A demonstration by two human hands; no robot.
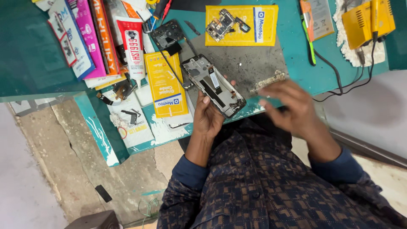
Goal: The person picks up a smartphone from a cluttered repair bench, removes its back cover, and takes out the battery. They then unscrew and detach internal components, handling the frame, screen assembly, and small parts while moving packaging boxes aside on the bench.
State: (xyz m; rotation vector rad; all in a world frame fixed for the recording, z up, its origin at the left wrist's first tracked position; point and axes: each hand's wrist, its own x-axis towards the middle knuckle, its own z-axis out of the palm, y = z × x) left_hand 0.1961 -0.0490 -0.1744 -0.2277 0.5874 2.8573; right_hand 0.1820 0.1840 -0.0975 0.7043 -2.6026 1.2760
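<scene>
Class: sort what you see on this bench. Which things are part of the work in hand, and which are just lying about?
In hand: opened phone, held by left hand; right hand, blurred, beside it; grey mat.

Lying about: glue tube, yellow packets, circuit board, yellow tool, black cable.

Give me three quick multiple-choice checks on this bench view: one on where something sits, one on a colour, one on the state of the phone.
1. Where is the loose circuit board?
A. on the yellow packet at the top
B. on the floor
C. in the right hand

2. What colour is the worktop?
A. red
B. teal green
C. white

3. What state is the phone in?
A. closed, screen lit
B. opened, insides showing
C. boxed

Answers:
1 A, the board lies on the yellow packet.
2 B, the bare surface is teal green.
3 B, the left hand holds it with the inner frame exposed, while the right hand is blurred beside it.
</scene>
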